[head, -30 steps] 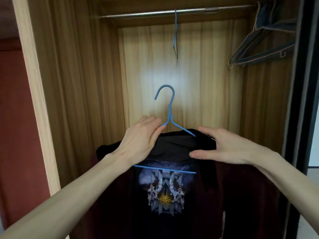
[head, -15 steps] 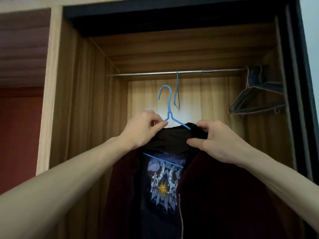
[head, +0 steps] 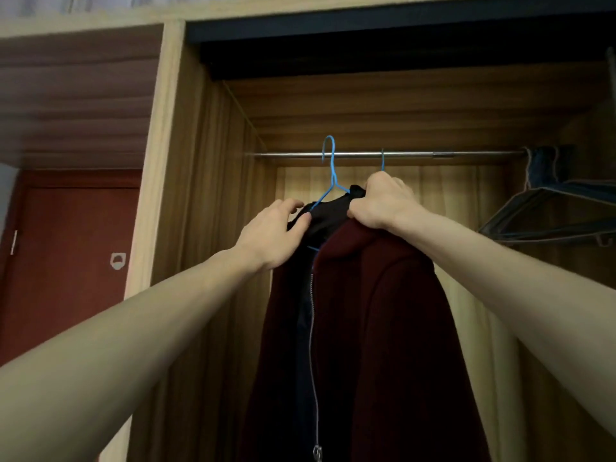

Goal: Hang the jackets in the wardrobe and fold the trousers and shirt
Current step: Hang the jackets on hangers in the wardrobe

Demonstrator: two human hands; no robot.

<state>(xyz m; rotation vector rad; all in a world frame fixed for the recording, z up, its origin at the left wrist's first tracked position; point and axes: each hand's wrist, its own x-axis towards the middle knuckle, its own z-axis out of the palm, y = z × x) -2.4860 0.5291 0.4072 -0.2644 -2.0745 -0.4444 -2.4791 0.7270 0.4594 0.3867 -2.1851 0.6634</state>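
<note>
jacket [head: 383,328]: dark maroon, with a silver zip down the front
lining at the collar [head: 328,215]: black
hanger [head: 331,171]: bright blue wire
rail [head: 416,154]: silvery metal
wardrobe [head: 213,228]: warm brown wood grain in vertical streaks; paler beige frame edge
spare hangers [head: 546,215]: dark grey-blue
door [head: 66,261]: reddish brown, with a small white mark
second hook on the rail [head: 382,161]: blue

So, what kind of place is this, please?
Most likely a bedroom or dressing area at an open wooden wardrobe: a metal rail carries empty hangers, and a dark red jacket on a blue hanger is at the rail.
</note>
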